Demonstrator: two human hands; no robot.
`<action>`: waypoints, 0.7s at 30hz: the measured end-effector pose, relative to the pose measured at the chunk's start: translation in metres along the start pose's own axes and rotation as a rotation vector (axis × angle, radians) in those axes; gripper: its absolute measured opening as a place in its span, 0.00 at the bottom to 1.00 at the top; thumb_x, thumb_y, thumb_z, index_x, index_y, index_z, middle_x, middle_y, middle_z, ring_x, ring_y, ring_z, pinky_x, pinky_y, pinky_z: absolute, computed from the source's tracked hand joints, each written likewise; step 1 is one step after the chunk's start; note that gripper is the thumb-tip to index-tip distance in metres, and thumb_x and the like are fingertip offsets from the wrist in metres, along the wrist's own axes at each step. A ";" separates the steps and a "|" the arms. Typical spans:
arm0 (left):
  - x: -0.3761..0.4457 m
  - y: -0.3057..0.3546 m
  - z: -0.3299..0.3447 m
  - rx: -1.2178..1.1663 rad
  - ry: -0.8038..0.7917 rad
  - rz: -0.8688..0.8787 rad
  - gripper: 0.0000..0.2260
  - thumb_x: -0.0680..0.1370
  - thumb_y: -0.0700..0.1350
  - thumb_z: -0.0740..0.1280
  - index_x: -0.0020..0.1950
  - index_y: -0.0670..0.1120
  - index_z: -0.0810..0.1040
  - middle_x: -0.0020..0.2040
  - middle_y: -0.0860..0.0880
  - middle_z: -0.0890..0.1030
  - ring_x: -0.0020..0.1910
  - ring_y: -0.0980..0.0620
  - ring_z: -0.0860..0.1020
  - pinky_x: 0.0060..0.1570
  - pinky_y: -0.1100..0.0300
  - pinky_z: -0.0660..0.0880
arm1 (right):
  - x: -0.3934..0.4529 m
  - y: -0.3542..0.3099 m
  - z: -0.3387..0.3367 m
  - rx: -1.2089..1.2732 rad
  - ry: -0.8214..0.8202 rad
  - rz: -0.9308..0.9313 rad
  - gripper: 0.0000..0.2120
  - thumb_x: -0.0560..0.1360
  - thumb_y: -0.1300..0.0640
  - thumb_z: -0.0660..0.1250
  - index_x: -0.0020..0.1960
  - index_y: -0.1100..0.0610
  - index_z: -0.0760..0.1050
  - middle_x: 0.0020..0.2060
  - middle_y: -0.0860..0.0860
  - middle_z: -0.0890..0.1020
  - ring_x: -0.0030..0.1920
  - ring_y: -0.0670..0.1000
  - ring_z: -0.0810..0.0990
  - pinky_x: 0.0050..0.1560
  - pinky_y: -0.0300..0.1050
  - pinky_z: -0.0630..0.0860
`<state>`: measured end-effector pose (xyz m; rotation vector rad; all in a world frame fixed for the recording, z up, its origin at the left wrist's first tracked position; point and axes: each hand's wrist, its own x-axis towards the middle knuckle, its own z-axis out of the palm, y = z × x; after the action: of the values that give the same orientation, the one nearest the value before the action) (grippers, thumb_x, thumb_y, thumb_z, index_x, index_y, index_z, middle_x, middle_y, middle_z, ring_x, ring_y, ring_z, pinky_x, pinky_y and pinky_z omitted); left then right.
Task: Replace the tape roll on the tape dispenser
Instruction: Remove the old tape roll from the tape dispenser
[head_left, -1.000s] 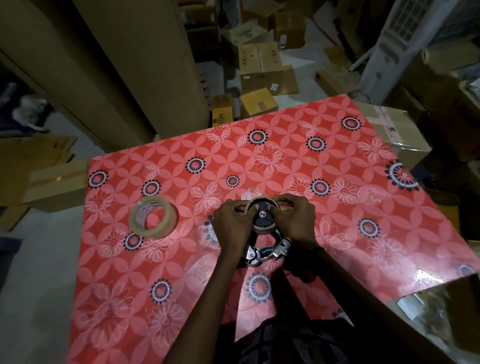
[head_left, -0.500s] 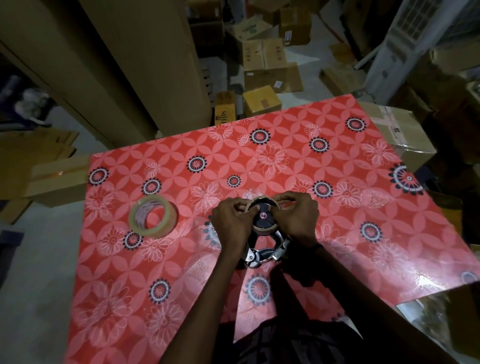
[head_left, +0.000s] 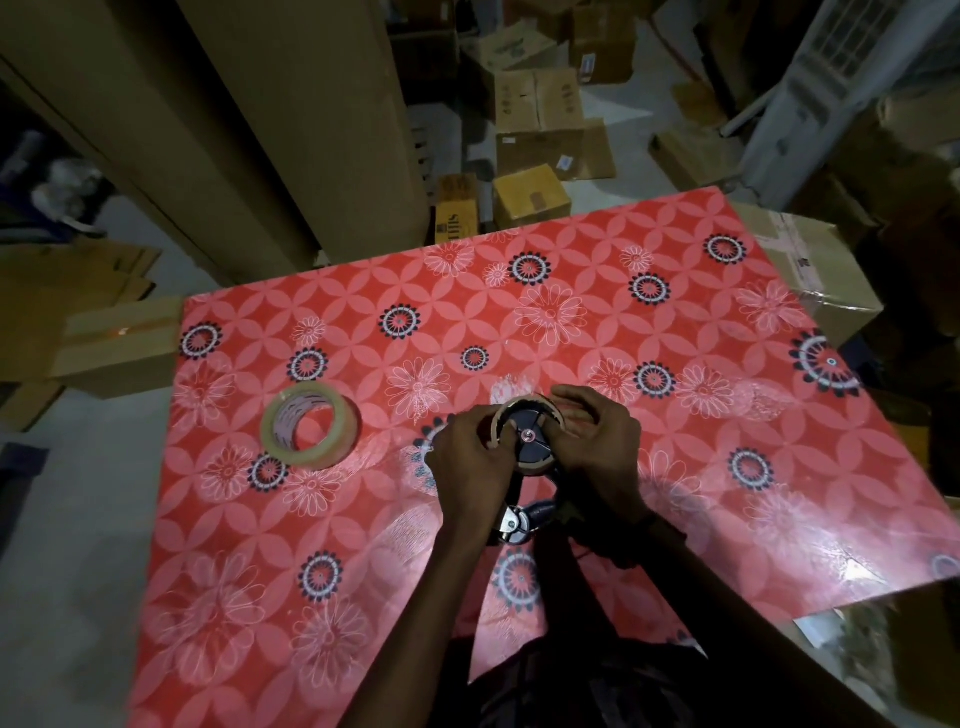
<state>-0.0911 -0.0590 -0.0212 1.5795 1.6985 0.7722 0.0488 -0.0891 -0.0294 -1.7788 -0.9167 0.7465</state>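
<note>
Head view | tape dispenser (head_left: 522, 470) mostly hidden by both hands, only wheel and metal end showing | long axis runs near-to-far, wheel at far end | left hand (head_left: 470, 457) and right hand (head_left: 597, 447) clasp the empty cardboard core (head_left: 519, 405) around the wheel | full tape roll (head_left: 310, 426) lies left of the grip, well apart, on the red floral table (head_left: 727, 519)

Glossy red floral table cover (head_left: 675, 519), shiny clear tape roll (head_left: 310, 425) left of the grip, matt brown cardboard core (head_left: 540, 403) pinched on the black plastic, bright metal dispenser (head_left: 524, 457).
</note>
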 end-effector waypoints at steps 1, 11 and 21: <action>0.000 -0.001 0.000 0.015 0.010 -0.014 0.09 0.75 0.53 0.72 0.53 0.55 0.87 0.43 0.58 0.87 0.43 0.58 0.84 0.51 0.50 0.82 | -0.001 0.001 0.000 0.002 0.002 -0.007 0.16 0.72 0.63 0.78 0.59 0.57 0.86 0.47 0.45 0.89 0.48 0.38 0.88 0.53 0.36 0.84; -0.005 -0.002 0.003 0.023 0.070 -0.023 0.05 0.73 0.51 0.72 0.44 0.52 0.85 0.37 0.56 0.84 0.37 0.55 0.83 0.46 0.48 0.82 | -0.004 0.003 -0.001 -0.081 -0.028 -0.045 0.13 0.71 0.61 0.79 0.55 0.55 0.87 0.44 0.42 0.89 0.45 0.35 0.86 0.49 0.33 0.83; -0.012 -0.010 0.006 0.010 0.058 -0.096 0.09 0.75 0.52 0.74 0.44 0.53 0.75 0.38 0.56 0.80 0.39 0.56 0.79 0.47 0.44 0.80 | -0.003 0.003 -0.001 -0.027 -0.045 -0.050 0.14 0.70 0.66 0.77 0.55 0.57 0.87 0.46 0.45 0.89 0.46 0.33 0.86 0.48 0.27 0.79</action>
<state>-0.0921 -0.0717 -0.0316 1.4834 1.8080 0.7688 0.0489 -0.0926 -0.0318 -1.7624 -1.0025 0.7475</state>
